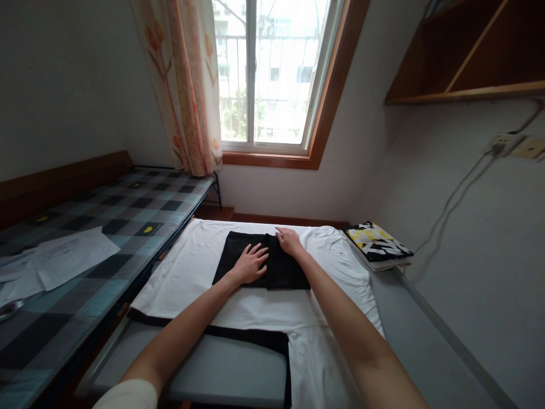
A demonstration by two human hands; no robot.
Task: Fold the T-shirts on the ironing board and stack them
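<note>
A folded black cloth point(289, 272) lies flat on a white garment point(179, 278), which is spread over a grey table point(238, 363). My left hand point(251, 264) rests palm down on the left half of the black cloth, its fingers spread. Near the cloth's top edge, my right hand point(289, 241) touches the fabric, with its fingers stretched to the left and partly apart. Neither hand is wrapped round anything. Black fabric shows along the lower edge of the white garment.
A checked mattress point(157, 199) with loose papers point(76, 255) is on the left. A patterned book point(377, 241) lies at the table's right edge by the wall. Behind are a window point(272, 74) and a curtain point(187, 85); a wooden shelf point(468, 94) hangs upper right.
</note>
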